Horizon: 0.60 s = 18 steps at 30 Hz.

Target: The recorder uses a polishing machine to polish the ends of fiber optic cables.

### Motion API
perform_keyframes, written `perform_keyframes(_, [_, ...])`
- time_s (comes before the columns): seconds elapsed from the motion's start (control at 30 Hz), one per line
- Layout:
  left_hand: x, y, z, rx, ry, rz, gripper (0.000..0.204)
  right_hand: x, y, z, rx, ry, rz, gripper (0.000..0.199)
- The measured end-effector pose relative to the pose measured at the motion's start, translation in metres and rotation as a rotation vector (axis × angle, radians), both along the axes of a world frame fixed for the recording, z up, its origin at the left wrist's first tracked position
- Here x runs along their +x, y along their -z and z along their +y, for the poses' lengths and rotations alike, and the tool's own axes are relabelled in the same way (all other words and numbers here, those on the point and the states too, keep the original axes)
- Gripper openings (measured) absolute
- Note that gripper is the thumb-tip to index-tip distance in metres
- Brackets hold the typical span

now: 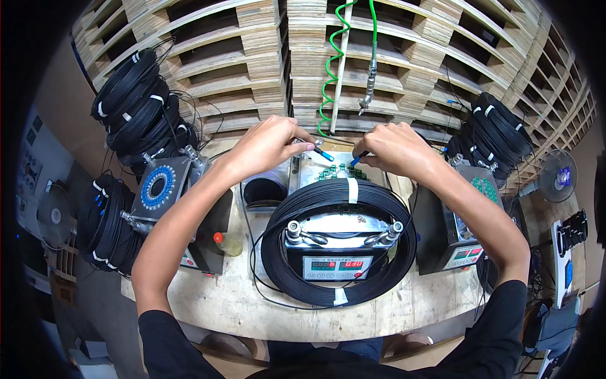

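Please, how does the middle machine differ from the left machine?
The middle machine has green fittings on top; the left machine has a blue ring. A black coil encircles the middle machine's display in this view; none encircles the left machine's. Both carry metal clamps.

Both plugs (324, 153) are blue, the coils (271, 246) black with white bands. The hose (374, 25) at one o'clock is green, the pallets (221, 55) tan.
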State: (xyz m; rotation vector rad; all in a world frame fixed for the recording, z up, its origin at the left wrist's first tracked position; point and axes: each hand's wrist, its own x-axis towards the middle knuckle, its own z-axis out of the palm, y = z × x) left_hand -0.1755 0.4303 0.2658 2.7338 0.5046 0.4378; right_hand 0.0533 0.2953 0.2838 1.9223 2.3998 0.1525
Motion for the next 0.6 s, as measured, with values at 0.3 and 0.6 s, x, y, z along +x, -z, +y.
perform_keyframes(0.3, [0.01, 0.005, -0.004, 0.085, -0.008, 0.012, 0.029, -0.017, -0.001, 0.009, 0.012, -0.087, -0.225, 0.011])
perform_keyframes(0.6, [0.009, -0.004, -0.013, 0.092, -0.092, 0.042, 0.029, -0.027, -0.001, 0.019, 0.066, -0.173, -0.308, 0.009])
